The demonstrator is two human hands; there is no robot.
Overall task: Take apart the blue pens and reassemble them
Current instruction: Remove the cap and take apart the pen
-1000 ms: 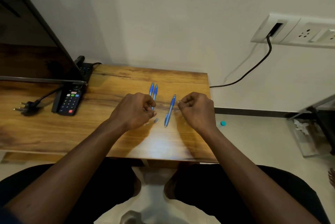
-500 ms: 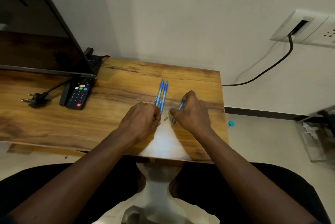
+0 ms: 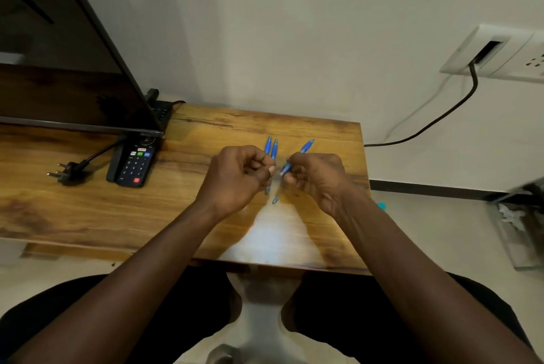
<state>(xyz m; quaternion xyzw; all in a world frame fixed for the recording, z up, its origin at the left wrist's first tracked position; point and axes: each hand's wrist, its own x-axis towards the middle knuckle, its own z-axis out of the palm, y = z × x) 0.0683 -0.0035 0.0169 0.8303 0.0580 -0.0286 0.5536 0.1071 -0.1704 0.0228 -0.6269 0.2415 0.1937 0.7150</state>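
Note:
My right hand (image 3: 319,179) grips a blue pen (image 3: 303,149) by its lower half, lifted off the wooden table (image 3: 206,216), with its tip pointing toward my left hand. My left hand (image 3: 238,178) is curled just left of that tip, thumb against fingertips, and nothing shows between them. Two more blue pens (image 3: 271,147) lie side by side on the table behind my left hand, partly hidden by it. A small blue pen piece (image 3: 275,200) lies on the table between my wrists.
A black remote (image 3: 134,164) and a loose black plug (image 3: 69,172) lie at the left, below the edge of a TV screen (image 3: 59,75). The table's right edge is close to my right wrist. A cable (image 3: 441,119) runs to a wall socket.
My right hand reached to the single pen on the table, took hold of it and lifted it toward my left hand. My left hand stayed curled in about the same place.

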